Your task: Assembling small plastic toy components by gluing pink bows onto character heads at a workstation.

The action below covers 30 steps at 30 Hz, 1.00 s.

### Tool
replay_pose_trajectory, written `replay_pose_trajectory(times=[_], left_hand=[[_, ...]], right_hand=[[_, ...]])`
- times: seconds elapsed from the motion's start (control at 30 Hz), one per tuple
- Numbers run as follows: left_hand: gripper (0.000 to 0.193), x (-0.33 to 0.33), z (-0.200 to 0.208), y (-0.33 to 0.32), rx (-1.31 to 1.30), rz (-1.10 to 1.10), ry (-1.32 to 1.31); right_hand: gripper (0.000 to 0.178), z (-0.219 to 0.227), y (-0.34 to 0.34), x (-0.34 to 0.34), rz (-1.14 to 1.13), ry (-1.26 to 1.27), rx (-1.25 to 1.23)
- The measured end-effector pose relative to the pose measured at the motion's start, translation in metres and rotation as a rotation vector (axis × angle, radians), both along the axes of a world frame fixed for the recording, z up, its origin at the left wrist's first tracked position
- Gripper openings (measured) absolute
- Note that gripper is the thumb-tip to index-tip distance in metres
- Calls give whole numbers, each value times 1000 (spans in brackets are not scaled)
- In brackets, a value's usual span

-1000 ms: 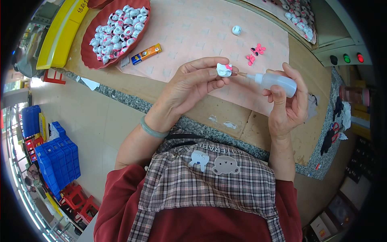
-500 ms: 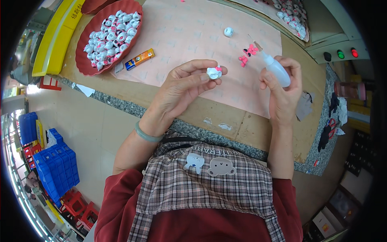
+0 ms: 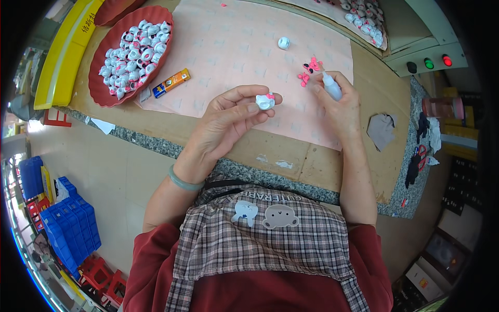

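Between the thumb and fingers of my left hand [image 3: 231, 112] is a small white figurine head [image 3: 265, 101] with a pink piece on its top edge. My right hand [image 3: 343, 101] grips a translucent white needle-tip bottle [image 3: 332, 87], its thin tip pointing up at a little pile of pink pieces [image 3: 313, 65] with some dark bits among them. A second cluster of pink pieces [image 3: 303, 79] lies just nearer. Farther off on the pink sheet [image 3: 228, 52] stands another white piece [image 3: 284, 43], apart from both hands.
A red scalloped bowl [image 3: 96, 88] full of similar white pieces stands at left, beside a yellow bin [image 3: 67, 57]. An orange and blue box [image 3: 172, 83] lies near it. Grey cloth [image 3: 382, 130] is at right. More pieces sit on a shelf [image 3: 364, 26] by a switch panel [image 3: 429, 63].
My right hand has moved the bottle toward the pink pieces, tilting it. The left hand still holds the figurine head; the whole view has shifted slightly.
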State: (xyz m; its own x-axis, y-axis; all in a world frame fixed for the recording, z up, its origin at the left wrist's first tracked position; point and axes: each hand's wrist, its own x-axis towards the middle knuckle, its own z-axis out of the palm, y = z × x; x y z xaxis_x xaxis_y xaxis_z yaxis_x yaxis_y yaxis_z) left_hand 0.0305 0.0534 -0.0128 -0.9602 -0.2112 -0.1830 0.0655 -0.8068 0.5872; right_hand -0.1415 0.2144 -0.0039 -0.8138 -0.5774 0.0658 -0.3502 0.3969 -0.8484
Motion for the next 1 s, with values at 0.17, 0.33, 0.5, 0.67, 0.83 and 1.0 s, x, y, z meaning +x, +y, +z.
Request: replay_pose_trajectory(times=[0.17,0.33,0.5,0.67,0.83,1.0], left_hand=[[29,0,-4,0,23,-8,-10],[28,0,-8,0,32,-19,19],[28,0,-9,-1,28,-23,21],[28,0,-11,-1,11,-26,7],[28,-4,-5,1,-7,5,43],[28,-5,-2,6,2,29,79]], right_hand=[[16,-7,-11,0,13,264,99],[19,-5,-21,-1,75,435,158],[16,-5,-18,-8,-5,80,135],[11,5,-11,-10,39,-381,-92],[10,16,-6,10,115,-648,-262],[14,7,-8,33,265,-834,-472]])
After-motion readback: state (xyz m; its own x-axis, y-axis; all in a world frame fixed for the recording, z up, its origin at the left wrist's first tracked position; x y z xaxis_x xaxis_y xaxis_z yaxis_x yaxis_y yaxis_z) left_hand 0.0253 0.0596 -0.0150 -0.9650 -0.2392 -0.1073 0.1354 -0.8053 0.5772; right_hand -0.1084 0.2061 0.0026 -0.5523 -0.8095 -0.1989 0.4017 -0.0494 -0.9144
